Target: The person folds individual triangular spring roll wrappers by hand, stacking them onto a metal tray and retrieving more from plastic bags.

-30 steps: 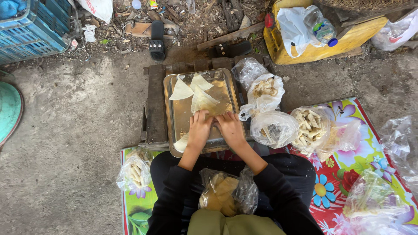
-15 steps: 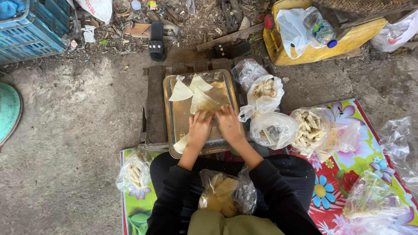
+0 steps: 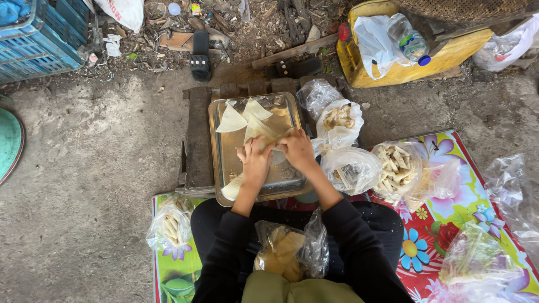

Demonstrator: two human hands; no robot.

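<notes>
Barely shifted since half a second ago: both hands slightly further up the metal tray, fingers drawn closer together over the same pale wrapper; everything else unmoved.

Left hand at frame centre, fingers curled and pinching the near edge of the wrapper; right hand just beside it, touching it at the fingertips, likewise curled and gripping the same sheet; neither spread flat; thumbs hidden beneath, so exact pinch hard to tell.

Wrapper lying in the middle of the tray, partly folded, touching two more triangular sheets toward the tray's upper left; another pale piece at the tray's lower left corner, half under the left forearm.

Tray resting on a low wooden table on the concrete floor.

Right of the tray, clear plastic bags of pale filling strips and a knotted bag; in the lap, at lower centre, a bag of yellow pieces; at lower left, a small bag on the flowered mat.

Upper right, yellow container; upper left, blue crate; black sandal near top centre.
</notes>
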